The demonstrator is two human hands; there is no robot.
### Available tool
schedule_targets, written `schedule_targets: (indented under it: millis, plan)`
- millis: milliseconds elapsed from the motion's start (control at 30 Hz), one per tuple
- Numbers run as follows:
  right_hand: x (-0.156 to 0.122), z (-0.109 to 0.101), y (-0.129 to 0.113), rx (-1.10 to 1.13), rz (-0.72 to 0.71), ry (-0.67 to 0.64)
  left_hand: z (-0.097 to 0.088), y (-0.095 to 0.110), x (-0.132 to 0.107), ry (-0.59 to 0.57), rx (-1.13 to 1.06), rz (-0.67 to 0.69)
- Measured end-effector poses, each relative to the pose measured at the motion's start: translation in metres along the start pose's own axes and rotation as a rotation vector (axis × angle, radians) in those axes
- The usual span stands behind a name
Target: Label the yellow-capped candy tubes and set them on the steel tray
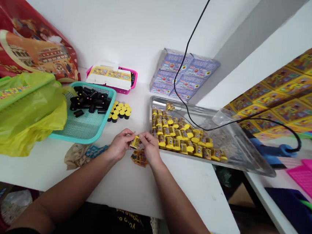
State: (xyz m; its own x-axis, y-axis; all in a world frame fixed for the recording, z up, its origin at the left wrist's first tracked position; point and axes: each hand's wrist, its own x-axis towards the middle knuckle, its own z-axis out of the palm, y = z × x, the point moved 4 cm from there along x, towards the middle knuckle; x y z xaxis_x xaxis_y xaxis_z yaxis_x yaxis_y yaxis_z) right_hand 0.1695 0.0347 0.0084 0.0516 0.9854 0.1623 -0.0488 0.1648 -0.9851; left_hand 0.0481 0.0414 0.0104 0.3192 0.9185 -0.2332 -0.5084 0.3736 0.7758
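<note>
Between my two hands is a small yellow printed canister, held a little above the white table. My left hand pinches it from the left. The fingertips of my right hand close on its right side. Just below, several loose printed labels lie on the table, partly covered by my right hand. Black canisters with yellow caps stand grouped beyond my left hand. To the right, a metal tray holds rows of yellow canisters in printed labels.
A teal basket of black canisters sits left, beside a yellow-green plastic bag. Crumpled cloth lies near my left forearm. Purple boxes stand against the wall. A black cable hangs across the tray to a blue tool.
</note>
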Motion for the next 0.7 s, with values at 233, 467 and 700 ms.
schedule_targets:
  millis: [233, 467, 700]
  plan:
    - [-0.008, 0.006, -0.011, -0.177, -0.172, -0.03, -0.003, 0.001, -0.001, 0.071, 0.031, 0.113]
    - [-0.004, -0.005, -0.003, -0.177, -0.137, 0.112, 0.002, -0.004, 0.0, -0.057, 0.026, -0.001]
    - [-0.008, 0.0, -0.028, -0.364, -0.384, -0.06, 0.006, 0.011, -0.003, -0.136, -0.065, 0.057]
